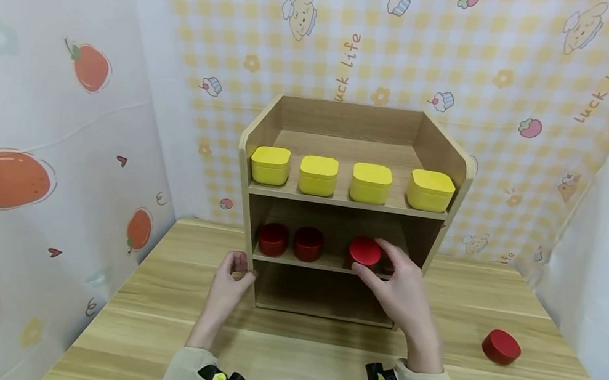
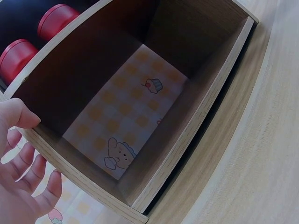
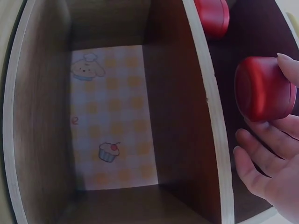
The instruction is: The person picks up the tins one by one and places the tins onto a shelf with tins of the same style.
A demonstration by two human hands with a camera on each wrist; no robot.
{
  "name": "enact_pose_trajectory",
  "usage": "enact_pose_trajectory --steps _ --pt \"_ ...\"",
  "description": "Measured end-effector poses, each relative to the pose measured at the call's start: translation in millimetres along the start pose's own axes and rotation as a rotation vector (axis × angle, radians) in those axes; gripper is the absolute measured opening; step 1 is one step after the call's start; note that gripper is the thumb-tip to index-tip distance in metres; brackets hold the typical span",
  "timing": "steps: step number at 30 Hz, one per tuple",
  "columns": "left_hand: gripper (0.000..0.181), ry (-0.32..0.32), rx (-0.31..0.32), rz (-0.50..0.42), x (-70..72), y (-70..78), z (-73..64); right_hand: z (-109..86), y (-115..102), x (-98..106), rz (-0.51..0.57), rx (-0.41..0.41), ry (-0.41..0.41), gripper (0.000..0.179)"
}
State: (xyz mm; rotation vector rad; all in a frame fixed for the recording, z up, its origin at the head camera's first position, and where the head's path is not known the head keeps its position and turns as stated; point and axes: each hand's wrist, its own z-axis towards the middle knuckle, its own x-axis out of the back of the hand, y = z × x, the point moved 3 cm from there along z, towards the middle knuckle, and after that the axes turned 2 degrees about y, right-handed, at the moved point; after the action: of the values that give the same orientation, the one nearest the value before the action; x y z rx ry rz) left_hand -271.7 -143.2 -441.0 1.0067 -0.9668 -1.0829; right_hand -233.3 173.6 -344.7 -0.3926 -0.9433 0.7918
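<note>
A small wooden shelf unit [image 1: 337,201] stands on the table. My right hand [image 1: 402,287] pinches a round red tin [image 1: 365,252] between thumb and fingers at the middle tier; in the right wrist view the tin [image 3: 264,88] shows a smooth, rounded side. To its left on that tier sit two more red tins, a far-left one [image 1: 273,240] and a second [image 1: 308,244]. Behind the right fingers shows a sliver of red, mostly hidden. My left hand [image 1: 228,284] grips the unit's left side panel, its thumb [image 2: 28,116] on the front edge and its fingers outside.
On the top tier several yellow lidded boxes [image 1: 318,176] stand in a row. Another red tin [image 1: 501,347] lies tilted on the wooden table [image 1: 297,362] at right. Patterned cloth [image 1: 330,50] hangs behind the unit, with more cloth at both sides.
</note>
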Motion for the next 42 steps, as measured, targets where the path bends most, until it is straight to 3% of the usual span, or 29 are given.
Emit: enact_pose_trajectory --steps 5,11,16,26,42 --pt "0.026 0.005 -0.011 -0.007 -0.1 -1.2 -1.4 5.2 1 -7 0.011 0.037 -0.003 0.062" --pt "0.026 -0.035 0.036 0.010 -3.3 -3.3 -1.1 7.6 4 -11 -0.025 0.065 0.002 0.062" --pt "0.027 -0.022 0.050 0.015 -1.7 -2.2 0.4 12.7 5 -18 -0.021 0.055 -0.003 0.062" --pt "0.026 -0.019 -0.004 0.003 -1.4 -1.1 -2.4 15.2 6 -26 -0.032 0.023 -0.014 0.064" --pt "0.026 -0.014 -0.002 0.009 0.0 -0.6 -1.3 16.7 9 -30 -0.072 0.008 -0.065 0.065"
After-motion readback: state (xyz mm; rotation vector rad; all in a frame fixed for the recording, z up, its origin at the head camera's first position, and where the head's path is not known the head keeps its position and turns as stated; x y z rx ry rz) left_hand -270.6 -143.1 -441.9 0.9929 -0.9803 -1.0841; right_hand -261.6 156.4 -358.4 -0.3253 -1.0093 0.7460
